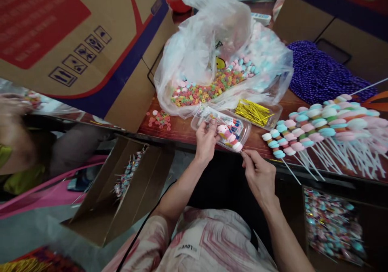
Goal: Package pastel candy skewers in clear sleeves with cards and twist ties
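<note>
A marshmallow skewer in pink and white stretches between my two hands, in front of the table edge. My left hand has its fingers closed at the upper end of the skewer. Lower down, my right hand pinches the thin stick below the last white marshmallow. Behind the skewer lies a clear plastic tray with small printed pieces in it. Beside that, another clear tray holds gold twist ties. Finished-looking marshmallow skewers are piled to the right, their white sticks pointing toward me.
A large plastic bag holds marshmallows and ring gummies. Loose gummies lie beside it. Cardboard boxes flank the table; purple cord is at right. Wrapped skewers fill boxes below. Another person's hand is far left.
</note>
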### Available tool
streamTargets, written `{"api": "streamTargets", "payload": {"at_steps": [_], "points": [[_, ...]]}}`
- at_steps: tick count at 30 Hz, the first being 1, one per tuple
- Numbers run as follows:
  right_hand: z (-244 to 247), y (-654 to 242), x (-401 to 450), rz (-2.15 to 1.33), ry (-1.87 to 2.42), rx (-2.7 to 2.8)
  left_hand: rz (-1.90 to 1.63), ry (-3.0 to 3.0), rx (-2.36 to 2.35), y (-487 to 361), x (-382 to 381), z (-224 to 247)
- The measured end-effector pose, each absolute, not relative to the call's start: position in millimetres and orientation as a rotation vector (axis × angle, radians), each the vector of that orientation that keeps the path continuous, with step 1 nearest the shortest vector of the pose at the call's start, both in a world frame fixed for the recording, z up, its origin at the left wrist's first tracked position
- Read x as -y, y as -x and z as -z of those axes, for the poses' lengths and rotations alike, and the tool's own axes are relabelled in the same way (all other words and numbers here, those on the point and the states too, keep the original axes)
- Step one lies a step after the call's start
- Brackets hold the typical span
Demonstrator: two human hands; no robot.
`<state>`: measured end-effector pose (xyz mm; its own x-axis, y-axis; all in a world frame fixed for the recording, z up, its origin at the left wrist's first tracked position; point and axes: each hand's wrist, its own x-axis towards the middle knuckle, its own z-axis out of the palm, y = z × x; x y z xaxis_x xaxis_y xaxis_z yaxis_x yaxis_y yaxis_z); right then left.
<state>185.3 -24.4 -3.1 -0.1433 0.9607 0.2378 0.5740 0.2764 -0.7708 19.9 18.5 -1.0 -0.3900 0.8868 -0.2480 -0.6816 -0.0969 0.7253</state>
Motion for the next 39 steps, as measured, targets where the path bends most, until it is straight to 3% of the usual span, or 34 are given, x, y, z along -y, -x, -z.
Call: {"api": "streamTargets", "payload": {"at_steps": [17, 28, 35, 39], "points": [[4.6, -164.2, 17.9, -1.64, 1.19, 1.222, -1.682, -0.354, -0.926, -0.9, -20.2, -2.7], [7.3, -150.2, 20.7, -1.484, 1.229, 1.37, -1.607, -0.341, -0.961, -4.4, -13.3, 0.5], [6.5, -145.7, 20.8, -1.897, 1.128, 0.902, -1.566, -0.346, -0.999, -9.9, -8.8, 1.5], [6.3, -139.4, 20.7, -1.957, 1.074, 0.867, -1.559, -0.351, -1.004, -12.4, -8.5, 1.1]]}}
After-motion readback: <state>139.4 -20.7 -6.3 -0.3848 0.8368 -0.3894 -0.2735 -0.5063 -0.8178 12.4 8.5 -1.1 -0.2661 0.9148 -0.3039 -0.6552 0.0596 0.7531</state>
